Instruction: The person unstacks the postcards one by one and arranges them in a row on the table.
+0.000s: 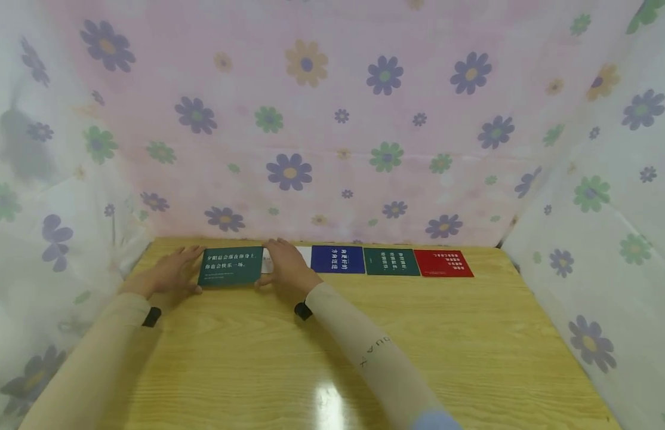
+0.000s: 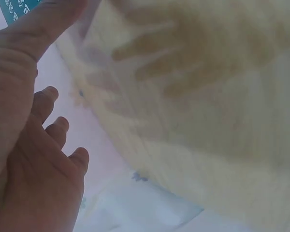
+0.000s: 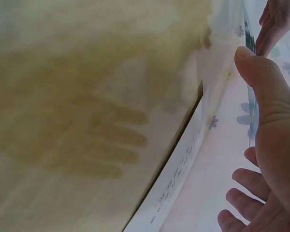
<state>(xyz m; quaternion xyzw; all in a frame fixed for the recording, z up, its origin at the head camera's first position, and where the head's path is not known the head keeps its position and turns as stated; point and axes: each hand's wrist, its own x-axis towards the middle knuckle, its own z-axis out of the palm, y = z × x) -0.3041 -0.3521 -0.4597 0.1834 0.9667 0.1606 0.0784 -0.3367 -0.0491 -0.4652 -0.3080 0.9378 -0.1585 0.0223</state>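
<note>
A dark green card (image 1: pixel 230 267) with white lettering is held at the left end of a row of cards, seemingly raised off the wooden table. My left hand (image 1: pixel 174 270) grips its left edge, and my right hand (image 1: pixel 291 267) grips its right edge. Seen nearly edge-on in the right wrist view, the green card (image 3: pixel 252 108) lies between thumb and fingers. Only a teal corner of the card (image 2: pixel 14 10) shows beside the thumb in the left wrist view. Partly hidden behind my right hand is a white card (image 1: pixel 304 255), whose small print appears in the right wrist view.
Right of the white card, a blue card (image 1: pixel 338 259), another green card (image 1: pixel 391 261) and a red card (image 1: pixel 444 263) lie side by side along the back of the wooden table (image 1: pixel 289 358). Flowered cloth (image 1: pixel 343 137) hangs behind and at both sides.
</note>
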